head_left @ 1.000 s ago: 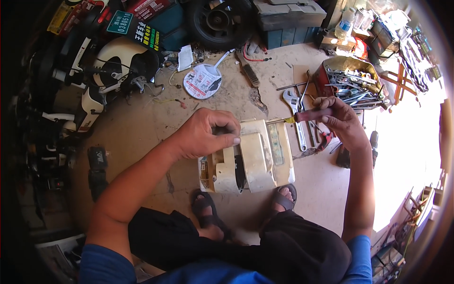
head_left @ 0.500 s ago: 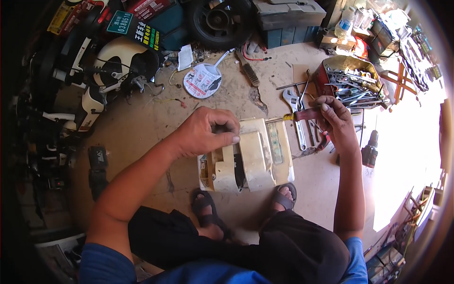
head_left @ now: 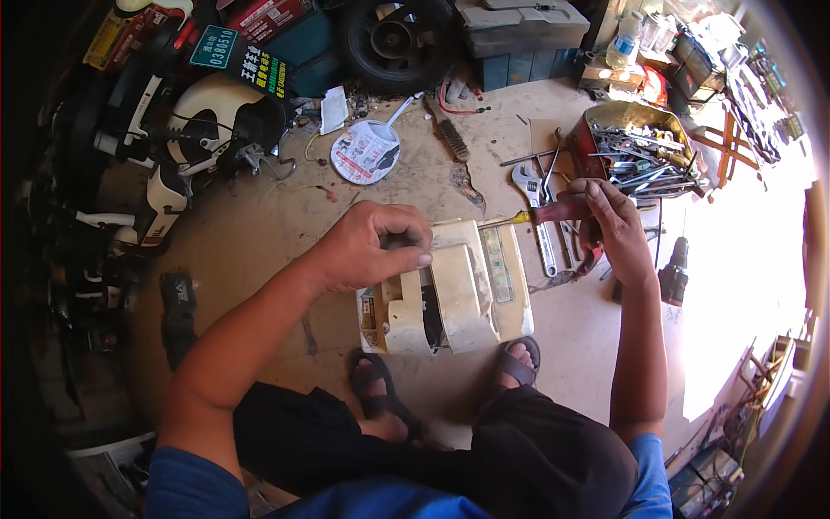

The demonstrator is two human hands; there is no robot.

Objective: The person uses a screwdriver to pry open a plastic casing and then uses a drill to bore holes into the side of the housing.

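we log the cream casing (head_left: 458,290) on the floor (head_left: 242,242), just past our sandals (head_left: 370,377). our right hand (head_left: 612,223) grasps the screwdriver (head_left: 553,211) by its handle; the long axis runs leftward from those fingers along the casing's far edge. left hand (head_left: 372,246) curls at the far left corner; grip, we cannot tell.

Plastic casing (head_left: 460,298): cream, scuffed, on the floor (head_left: 233,259)
Screwdriver (head_left: 558,211): red handle, yellow collar, shaft pointing left at casing's far edge
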